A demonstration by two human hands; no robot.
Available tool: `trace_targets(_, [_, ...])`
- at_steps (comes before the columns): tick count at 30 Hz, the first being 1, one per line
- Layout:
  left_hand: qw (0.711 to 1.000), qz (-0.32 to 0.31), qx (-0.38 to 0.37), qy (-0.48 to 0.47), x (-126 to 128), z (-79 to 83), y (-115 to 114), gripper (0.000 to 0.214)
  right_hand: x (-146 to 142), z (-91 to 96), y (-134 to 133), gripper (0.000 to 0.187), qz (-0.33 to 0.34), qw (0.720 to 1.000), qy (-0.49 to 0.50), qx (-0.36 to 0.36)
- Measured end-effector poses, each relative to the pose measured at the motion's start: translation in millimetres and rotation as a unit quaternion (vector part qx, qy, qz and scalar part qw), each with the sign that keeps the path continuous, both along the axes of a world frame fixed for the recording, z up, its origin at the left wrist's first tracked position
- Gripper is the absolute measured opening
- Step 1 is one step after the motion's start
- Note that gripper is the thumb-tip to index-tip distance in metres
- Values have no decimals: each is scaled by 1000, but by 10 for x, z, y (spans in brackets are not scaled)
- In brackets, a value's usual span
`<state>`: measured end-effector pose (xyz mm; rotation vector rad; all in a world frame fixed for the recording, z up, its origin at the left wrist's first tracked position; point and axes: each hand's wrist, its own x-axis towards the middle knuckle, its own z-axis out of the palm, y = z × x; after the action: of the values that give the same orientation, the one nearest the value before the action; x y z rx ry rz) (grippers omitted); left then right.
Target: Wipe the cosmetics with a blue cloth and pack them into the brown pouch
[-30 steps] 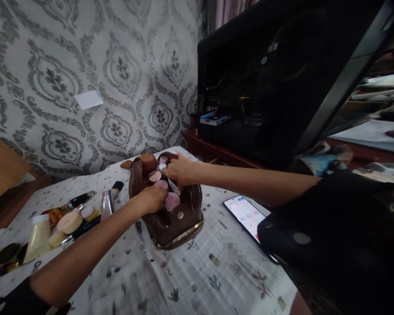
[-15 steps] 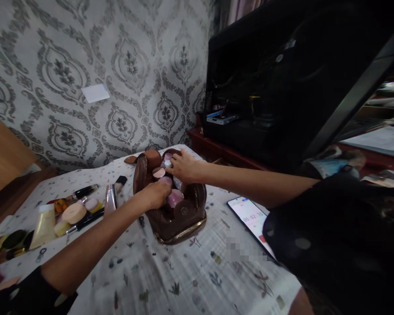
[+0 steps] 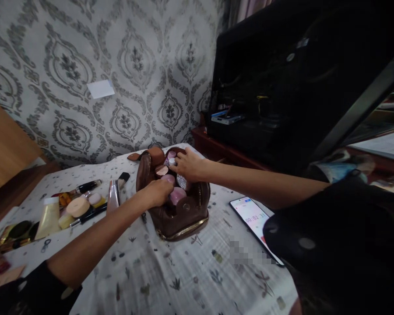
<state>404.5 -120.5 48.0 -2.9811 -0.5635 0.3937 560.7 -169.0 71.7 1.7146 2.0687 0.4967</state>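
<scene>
Both our hands are in the mouth of the brown bag [image 3: 175,220], which sits on the printed cloth [image 3: 190,271] in front of us, between the loose cosmetics and the phone [image 3: 249,218]. Little has changed over the last second: the phone's timer has gone from 02:30 to 02:31, our view has swung slightly left, and the glittery piece [image 3: 181,181] below our right hand [image 3: 192,165] now stands more upright. That suggests to us a small adjustment inside the bag. Our right fingers are bent beside a white cap [image 3: 172,161]; our left hand [image 3: 158,194] curls down by two pink lids [image 3: 177,196]. We cannot tell whether either grip is pinching anything, as the fingertips are hidden. The bag looks soft and leathery, its top gaping, with a gold zip [image 3: 190,229] low along the near side and a tan strap [image 3: 156,155] at the far left. A tube [image 3: 49,218] and a sponge-like round [image 3: 78,207] lie outside, to our left.
</scene>
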Motion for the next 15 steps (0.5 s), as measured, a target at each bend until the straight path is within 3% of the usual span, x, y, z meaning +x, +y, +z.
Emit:
trace_targets(4, [1000,-1,-5,-1,4,-29,33,31,-29,51,-19,48,-4,1000,5,-2])
trace_targets(9, [999,7,-19,25,30,74,-15,42,-130,174,-147,58,0,1000,20,-8])
trace_targets(15, [997,-2,-42,61,147,226,-59,25,-297,273,-484,20,21,999,43,22])
